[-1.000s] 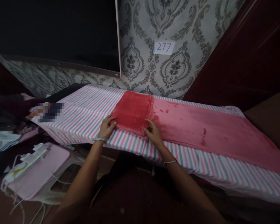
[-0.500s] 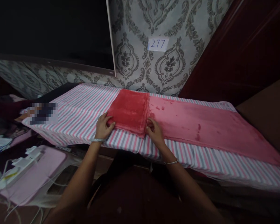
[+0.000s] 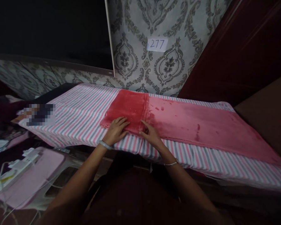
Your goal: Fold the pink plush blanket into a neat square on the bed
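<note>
- Head view, lower left: a white power strip (image 3: 21,168), with pale plugs seated in it, lies on a pink flat-topped piece (image 3: 43,175); the make of that piece is hard to read in the dim light.
- Further up that side, a heap of dark and pale fabrics (image 3: 4,117) sits beside the table end, next to a pixelated patch that hides whatever is there.
- A sheet striped in pink, grey and white (image 3: 84,109) covers the table, hanging over its near edge; a dark strip (image 3: 58,92) shows past the sheet at the far left.
- Behind stands a wall with grey scroll-patterned paper (image 3: 125,59), bearing a white slip marked 277 (image 3: 157,44). A large dark screen (image 3: 49,34) fills the upper left, and a dark red panel (image 3: 236,47) slants across the upper right.
- Red cloth (image 3: 128,106), folded into a layered square, lies on the sheet in front of the person; a long pink stretch (image 3: 215,131) with darker blotches runs flat from its right edge.
- Left hand (image 3: 117,129): palm down, fingers extended over the square's near-left part, touching its top.
- Right hand (image 3: 152,134): at the square's near-right corner, thumb and forefinger apart, other fingers curled; whether any cloth is pinched, I cannot tell.
</note>
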The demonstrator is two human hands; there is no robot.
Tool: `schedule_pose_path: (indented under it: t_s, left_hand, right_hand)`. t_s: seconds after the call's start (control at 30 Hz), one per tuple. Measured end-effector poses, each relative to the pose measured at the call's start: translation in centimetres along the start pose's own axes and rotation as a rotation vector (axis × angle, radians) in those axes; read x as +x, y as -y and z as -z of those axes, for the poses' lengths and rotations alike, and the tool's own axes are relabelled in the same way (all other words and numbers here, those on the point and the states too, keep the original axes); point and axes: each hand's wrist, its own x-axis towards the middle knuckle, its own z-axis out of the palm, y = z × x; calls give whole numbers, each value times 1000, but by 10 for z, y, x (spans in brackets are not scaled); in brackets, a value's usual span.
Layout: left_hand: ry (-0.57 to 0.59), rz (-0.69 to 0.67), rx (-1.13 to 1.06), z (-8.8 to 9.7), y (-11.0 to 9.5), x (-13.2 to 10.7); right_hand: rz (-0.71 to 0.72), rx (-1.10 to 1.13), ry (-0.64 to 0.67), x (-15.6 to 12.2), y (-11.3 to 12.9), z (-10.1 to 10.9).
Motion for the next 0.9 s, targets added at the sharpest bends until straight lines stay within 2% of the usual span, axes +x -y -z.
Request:
schedule_pose_path:
  t_s: [0.17,0.33,0.53,0.67,0.9]
  left_hand:
    - [16,-2,9,4,4,6]
    - [28,43,51,16,17,8]
    - [69,25,21,20,27,7]
    - [35,45,-33,21,35,6]
    - [23,74,33,31,58,2]
  right_hand:
    - [215,-86,-51,9,3,6]
    - [353,-168,10,28,7,22]
    - [404,-280,-21,41,6,27]
    - [423,-332,-80,41,7,30]
    - [445,-405,-153,39,17,35]
